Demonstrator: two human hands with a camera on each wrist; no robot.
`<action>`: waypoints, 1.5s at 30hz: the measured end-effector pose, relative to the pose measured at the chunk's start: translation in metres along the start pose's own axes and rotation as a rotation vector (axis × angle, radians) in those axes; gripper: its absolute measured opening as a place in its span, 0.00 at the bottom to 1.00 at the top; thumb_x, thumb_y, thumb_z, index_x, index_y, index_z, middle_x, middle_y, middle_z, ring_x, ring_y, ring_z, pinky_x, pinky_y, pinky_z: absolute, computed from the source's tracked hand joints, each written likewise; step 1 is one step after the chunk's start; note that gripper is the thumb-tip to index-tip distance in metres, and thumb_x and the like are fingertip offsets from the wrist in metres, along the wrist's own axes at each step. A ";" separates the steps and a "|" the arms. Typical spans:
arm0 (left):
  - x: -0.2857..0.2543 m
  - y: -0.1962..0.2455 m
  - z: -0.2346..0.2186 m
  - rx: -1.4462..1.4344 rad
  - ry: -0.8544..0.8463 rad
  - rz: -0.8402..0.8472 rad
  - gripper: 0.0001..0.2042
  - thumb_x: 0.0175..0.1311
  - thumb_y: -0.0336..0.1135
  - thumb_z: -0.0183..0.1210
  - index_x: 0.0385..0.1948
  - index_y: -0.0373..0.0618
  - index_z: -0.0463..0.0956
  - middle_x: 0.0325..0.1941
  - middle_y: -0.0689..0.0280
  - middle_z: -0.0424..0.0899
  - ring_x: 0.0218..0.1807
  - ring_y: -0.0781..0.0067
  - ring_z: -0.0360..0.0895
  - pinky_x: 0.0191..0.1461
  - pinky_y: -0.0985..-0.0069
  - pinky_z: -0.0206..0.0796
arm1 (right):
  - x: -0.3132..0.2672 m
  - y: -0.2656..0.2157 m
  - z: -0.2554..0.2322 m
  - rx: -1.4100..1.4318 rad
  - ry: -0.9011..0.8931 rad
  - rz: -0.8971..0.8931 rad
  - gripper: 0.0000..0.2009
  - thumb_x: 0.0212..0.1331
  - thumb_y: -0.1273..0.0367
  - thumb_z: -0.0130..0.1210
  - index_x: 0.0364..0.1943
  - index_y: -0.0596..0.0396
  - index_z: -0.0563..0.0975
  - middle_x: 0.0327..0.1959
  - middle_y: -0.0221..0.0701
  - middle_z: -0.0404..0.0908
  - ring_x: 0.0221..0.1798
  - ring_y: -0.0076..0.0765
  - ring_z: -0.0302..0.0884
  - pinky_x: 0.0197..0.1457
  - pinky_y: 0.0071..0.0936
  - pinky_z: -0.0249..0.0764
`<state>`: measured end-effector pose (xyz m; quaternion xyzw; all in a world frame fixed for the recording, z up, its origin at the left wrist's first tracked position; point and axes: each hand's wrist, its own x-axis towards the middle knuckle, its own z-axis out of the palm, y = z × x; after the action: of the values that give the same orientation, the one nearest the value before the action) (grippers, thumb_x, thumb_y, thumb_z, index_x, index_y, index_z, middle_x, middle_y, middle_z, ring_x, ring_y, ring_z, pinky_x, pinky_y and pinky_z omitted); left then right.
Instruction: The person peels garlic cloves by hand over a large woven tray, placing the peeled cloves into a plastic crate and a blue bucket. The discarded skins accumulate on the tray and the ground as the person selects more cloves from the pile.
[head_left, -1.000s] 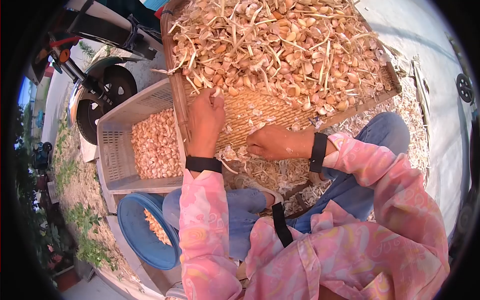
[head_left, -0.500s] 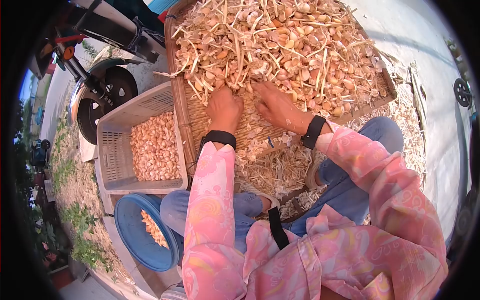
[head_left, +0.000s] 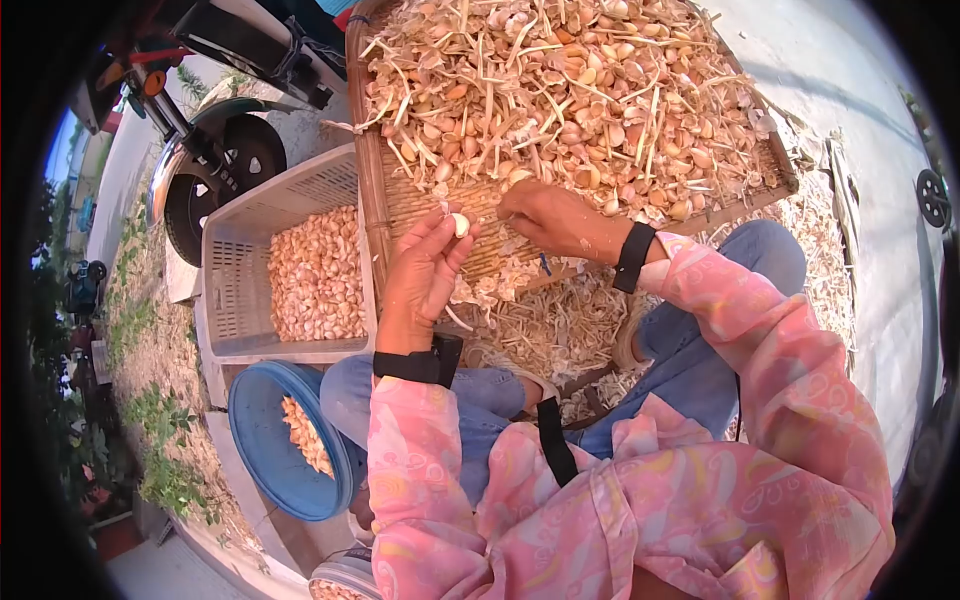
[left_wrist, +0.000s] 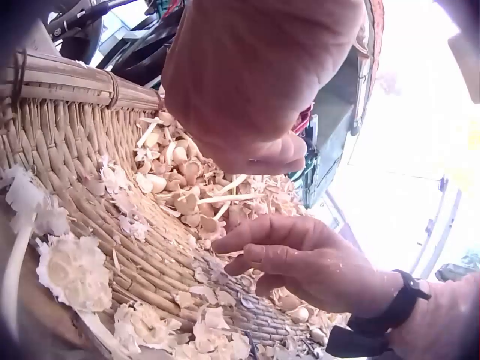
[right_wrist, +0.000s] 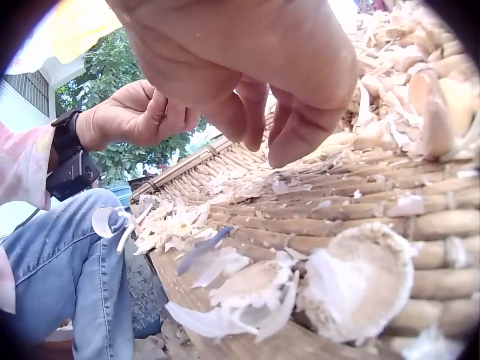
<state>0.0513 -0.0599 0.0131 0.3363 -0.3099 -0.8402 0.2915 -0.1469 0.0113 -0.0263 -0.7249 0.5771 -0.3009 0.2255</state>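
Garlic clove (head_left: pixel 460 224) sits pinched in the left hand (head_left: pixel 420 270) just above the woven tray (head_left: pixel 375 200), so hold it softly while the right hand (head_left: pixel 545 215), fingers curled, picks from the pile.

No readable text.
No lettering, label, brand, number or sign can be made out in any view; the crate (head_left: pixel 240 290), woven tray (head_left: pixel 375 200) and wrist straps show none.
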 end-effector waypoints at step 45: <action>-0.025 0.070 -0.081 1.607 0.666 0.646 0.11 0.47 0.29 0.56 0.34 0.37 0.77 0.27 0.57 0.79 0.27 0.62 0.76 0.35 0.71 0.68 | 0.016 0.019 -0.009 -0.340 0.037 0.118 0.13 0.48 0.77 0.50 0.41 0.57 0.69 0.37 0.43 0.68 0.35 0.53 0.74 0.35 0.43 0.70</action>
<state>0.1464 -0.1129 0.0259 0.5586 -0.7781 -0.1110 0.2649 -0.1638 -0.0083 -0.0300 -0.7117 0.6654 -0.1986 0.1064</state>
